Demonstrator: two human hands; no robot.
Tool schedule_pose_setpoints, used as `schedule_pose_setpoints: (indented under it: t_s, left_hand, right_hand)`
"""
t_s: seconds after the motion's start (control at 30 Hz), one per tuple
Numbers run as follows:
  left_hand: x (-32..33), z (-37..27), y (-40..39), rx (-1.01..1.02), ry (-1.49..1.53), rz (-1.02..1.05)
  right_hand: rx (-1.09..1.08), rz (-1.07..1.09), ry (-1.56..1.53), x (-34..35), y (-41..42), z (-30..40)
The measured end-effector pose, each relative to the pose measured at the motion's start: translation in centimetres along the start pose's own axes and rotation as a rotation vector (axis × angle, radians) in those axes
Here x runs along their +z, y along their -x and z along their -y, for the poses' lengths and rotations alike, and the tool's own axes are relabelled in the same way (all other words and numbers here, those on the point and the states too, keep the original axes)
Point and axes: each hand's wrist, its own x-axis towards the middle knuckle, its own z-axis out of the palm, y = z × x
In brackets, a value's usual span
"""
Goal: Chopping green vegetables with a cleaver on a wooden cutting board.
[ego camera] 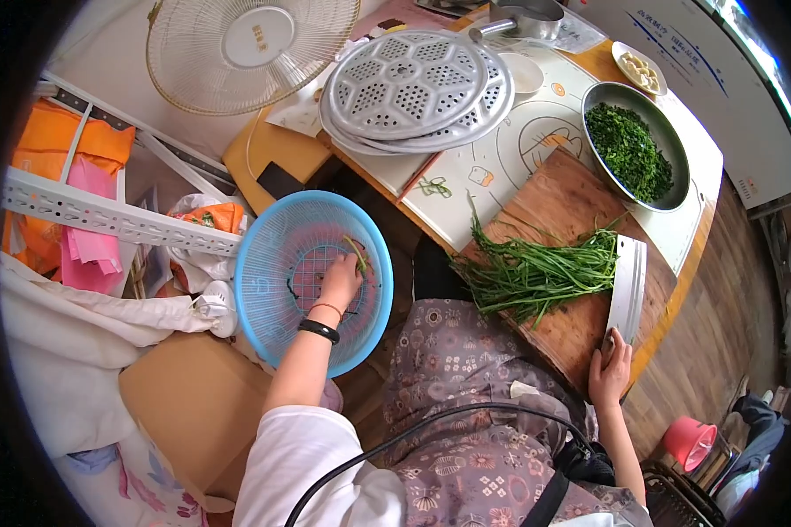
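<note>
My left hand (pixel 340 284) reaches down inside a blue plastic mesh basket (pixel 385 270), its fingers closed on a thin green stem (pixel 354 251). A few dark scraps cling to the basket's inside. My right hand (pixel 610 377) grips the handle of a cleaver (pixel 628 283), whose wide steel blade rests on a wooden cutting board (pixel 567 191). Against the blade's left side lies a loose bundle of long green chives (pixel 547 273), spread across the board. Beyond the board, a metal bowl (pixel 685 165) holds finely chopped greens (pixel 633 151).
Stacked perforated metal steamer plates (pixel 402 92) stand on the table's far left, beside a saucepan (pixel 534 20). A small dish (pixel 659 79) of pale pieces sits at the back right. An electric fan (pixel 257 39) and a white metal shelf frame (pixel 118 214) are at left. A cable crosses my apron.
</note>
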Motion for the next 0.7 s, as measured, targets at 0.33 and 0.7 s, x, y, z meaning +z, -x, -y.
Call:
schedule_pose_setpoints:
  t_s: [0.33, 0.7]
  left_hand:
    - [-4.3, 4.0, 2.1, -0.284, 0.422, -0.057]
    - [-11.1, -10.1, 3.1, 0.065, 0.528, -0.244]
  right_hand:
    - [0.005, 0.011, -0.008, 0.0, 0.0, -0.2]
    - [0.051, -0.047, -0.020, 0.1, 0.1, -0.6]
